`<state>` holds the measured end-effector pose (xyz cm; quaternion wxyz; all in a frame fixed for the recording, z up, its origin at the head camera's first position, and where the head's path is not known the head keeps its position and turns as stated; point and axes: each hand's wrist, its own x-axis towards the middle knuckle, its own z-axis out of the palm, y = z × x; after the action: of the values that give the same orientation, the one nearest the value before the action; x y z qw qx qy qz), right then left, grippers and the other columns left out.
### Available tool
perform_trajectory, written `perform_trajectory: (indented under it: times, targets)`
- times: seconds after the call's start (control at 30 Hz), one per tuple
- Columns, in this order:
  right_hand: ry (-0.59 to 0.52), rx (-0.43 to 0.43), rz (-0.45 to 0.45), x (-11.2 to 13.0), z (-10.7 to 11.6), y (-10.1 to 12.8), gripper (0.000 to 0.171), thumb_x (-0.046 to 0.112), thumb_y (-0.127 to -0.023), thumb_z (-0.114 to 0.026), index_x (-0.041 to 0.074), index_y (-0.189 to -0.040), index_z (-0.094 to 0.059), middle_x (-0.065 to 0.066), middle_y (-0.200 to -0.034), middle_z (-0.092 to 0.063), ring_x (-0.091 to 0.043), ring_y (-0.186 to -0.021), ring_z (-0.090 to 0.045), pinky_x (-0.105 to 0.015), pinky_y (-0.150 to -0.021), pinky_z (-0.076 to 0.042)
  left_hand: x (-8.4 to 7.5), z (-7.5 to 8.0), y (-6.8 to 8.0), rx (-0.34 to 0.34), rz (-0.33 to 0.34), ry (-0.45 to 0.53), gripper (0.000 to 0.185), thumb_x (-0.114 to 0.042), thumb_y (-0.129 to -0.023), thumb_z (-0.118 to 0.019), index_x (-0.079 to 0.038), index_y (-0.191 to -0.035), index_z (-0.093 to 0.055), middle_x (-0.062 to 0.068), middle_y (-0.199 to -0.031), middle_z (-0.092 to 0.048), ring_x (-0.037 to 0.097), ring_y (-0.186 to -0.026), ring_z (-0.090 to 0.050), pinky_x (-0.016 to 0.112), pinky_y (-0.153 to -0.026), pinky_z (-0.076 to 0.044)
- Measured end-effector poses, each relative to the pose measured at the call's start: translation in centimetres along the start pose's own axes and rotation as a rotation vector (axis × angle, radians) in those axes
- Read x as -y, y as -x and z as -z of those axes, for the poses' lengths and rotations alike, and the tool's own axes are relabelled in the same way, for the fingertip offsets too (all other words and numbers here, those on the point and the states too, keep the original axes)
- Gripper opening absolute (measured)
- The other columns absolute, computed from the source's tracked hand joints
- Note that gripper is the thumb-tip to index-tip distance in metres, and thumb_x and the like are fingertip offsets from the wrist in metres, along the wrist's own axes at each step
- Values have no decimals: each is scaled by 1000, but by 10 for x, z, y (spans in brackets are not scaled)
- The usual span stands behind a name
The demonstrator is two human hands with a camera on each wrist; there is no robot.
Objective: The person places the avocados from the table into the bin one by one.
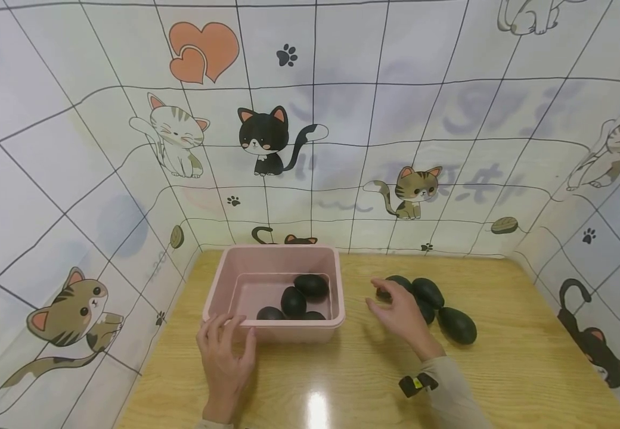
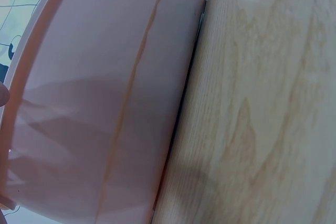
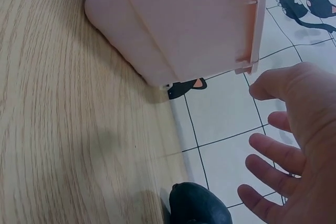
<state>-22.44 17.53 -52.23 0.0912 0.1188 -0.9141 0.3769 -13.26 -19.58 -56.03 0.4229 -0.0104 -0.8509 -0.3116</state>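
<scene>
A pink plastic bin point(image 1: 272, 332) stands on the wooden table, with several dark avocados point(image 1: 293, 302) lying in its right half. My left hand point(image 1: 225, 357) rests at the bin's front left corner, fingers touching the rim and thumb in front of the wall. To the right of the bin, my right hand point(image 1: 401, 313) hovers with bent, parted fingers and holds nothing. Beside and partly behind it lies a group of several avocados point(image 1: 457, 326). In the right wrist view, one avocado point(image 3: 198, 204) shows below the fingertips point(image 3: 251, 195).
The wooden table point(image 1: 363, 381) carries the bin and the avocado group. A white cover point(image 1: 337, 161) with grid lines and cartoon cats rises behind and on both sides. A black band point(image 1: 417, 384) with a yellow mark sits at my right wrist.
</scene>
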Motion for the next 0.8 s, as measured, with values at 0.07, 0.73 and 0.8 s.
perform_trajectory:
  times: [0.07,0.73,0.8]
  targets:
    - [15,-20,15,-2,1,0,50,22,-97,-77,7,-143,-65,-16,-141,-68,-38,-129,-65,-58,-105,-54,0,0,0,0,-1,-1,30,-29,-90,-73,-8,-112,-73,21,-121,-66,46,-127,-48,63,-115,-29]
    - [182,-103,34,-27,10,3,50,23,-92,-80,4,-137,-68,-21,-138,-69,-49,-132,-58,-67,-111,-44,1,-1,0,-40,-36,-6,29,-27,-89,-73,-7,-110,-73,21,-118,-67,46,-124,-49,61,-120,-29]
    - [191,-101,17,-31,11,4,51,24,-92,-80,5,-137,-67,-22,-140,-68,-50,-132,-57,-68,-110,-44,0,0,0,-28,-29,-6,30,-28,-89,-73,-8,-110,-73,21,-119,-66,46,-124,-49,63,-117,-29]
